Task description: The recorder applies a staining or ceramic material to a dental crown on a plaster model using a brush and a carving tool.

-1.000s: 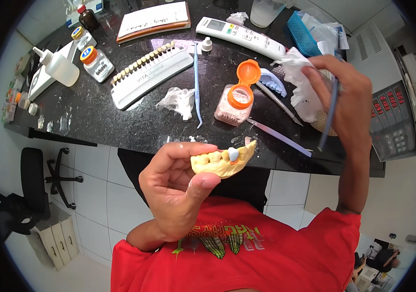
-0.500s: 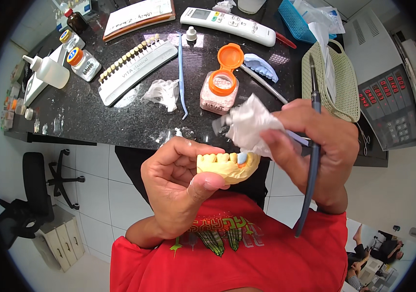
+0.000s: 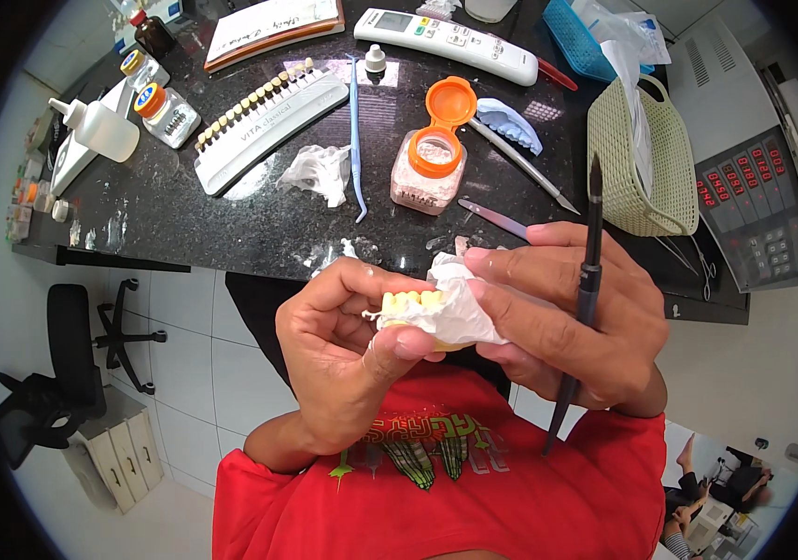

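Observation:
Between its thumb and fingers, my left hand [image 3: 338, 345] pinches a yellow dental cast [image 3: 402, 302] with a row of teeth facing up. A crumpled white tissue [image 3: 462, 315] is pressed over the cast's right part and front, hiding the teeth there. My right hand [image 3: 576, 327] is closed on that tissue with its fingers against the cast. Also in this hand is a dark-handled brush [image 3: 589, 280], its pointed tip upward, running across the fingers. Just beyond my hands stands a jar of pinkish powder [image 3: 425, 177] with its orange lid flipped back.
On the black countertop [image 3: 240, 215] are a tooth shade guide [image 3: 273, 126], blue dental instrument [image 3: 355, 140], crumpled film [image 3: 317, 173], knife-like tool [image 3: 530, 168], tweezers [image 3: 492, 218] and blue impression piece [image 3: 509, 126]. A woven basket [image 3: 637, 168] and digital-display machine [image 3: 754, 205] stand right; bottles [image 3: 105, 131] left.
My right hand has brought the tissue down and left onto the cast, covering a blue tooth seen earlier. The brush has shifted with it. My left hand keeps its hold.

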The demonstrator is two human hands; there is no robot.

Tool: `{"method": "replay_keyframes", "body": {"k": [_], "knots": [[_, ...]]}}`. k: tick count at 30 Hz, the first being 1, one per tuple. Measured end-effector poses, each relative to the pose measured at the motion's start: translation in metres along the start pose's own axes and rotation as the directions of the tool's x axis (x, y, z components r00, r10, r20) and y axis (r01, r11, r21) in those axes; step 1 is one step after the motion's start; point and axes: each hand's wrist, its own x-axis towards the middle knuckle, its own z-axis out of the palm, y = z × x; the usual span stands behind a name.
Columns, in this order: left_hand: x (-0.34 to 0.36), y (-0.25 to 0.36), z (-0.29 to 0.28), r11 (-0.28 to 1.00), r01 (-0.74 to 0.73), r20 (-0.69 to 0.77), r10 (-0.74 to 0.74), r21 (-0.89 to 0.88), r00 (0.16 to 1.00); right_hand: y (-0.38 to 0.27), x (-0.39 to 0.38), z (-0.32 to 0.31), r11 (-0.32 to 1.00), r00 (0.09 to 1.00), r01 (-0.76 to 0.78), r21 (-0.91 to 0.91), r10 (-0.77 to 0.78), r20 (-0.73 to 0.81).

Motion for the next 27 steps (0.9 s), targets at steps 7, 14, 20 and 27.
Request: {"method": "replay_keyframes", "body": {"k": [7, 14, 20, 27], "knots": [[-0.001, -0.004, -0.005, 0.999, 0.034, 0.022, -0.034, -0.02, 0.999, 0.002, -0.002, 0.008, 0.998, 0.998, 0.049, -0.043, -0.051, -0.039], [-0.007, -0.016, -0.01, 1.0, -0.007, 0.003, 0.007, 0.012, 1.0, 0.022, 0.008, 0.001, 0.978, 0.926, -0.208, -0.011, 0.193, -0.325], [-0.005, -0.012, -0.01, 0.994, -0.077, 0.027, 0.075, 0.081, 0.997, 0.067, 0.017, -0.026, 0.851, 0.836, -0.454, -0.263, 0.305, -0.457], [-0.004, -0.011, -0.018, 0.995, -0.083, -0.014, 0.084, 0.059, 0.996, 0.029, 0.009, -0.01, 0.943, 0.848, -0.327, -0.051, 0.27, -0.455]]}}
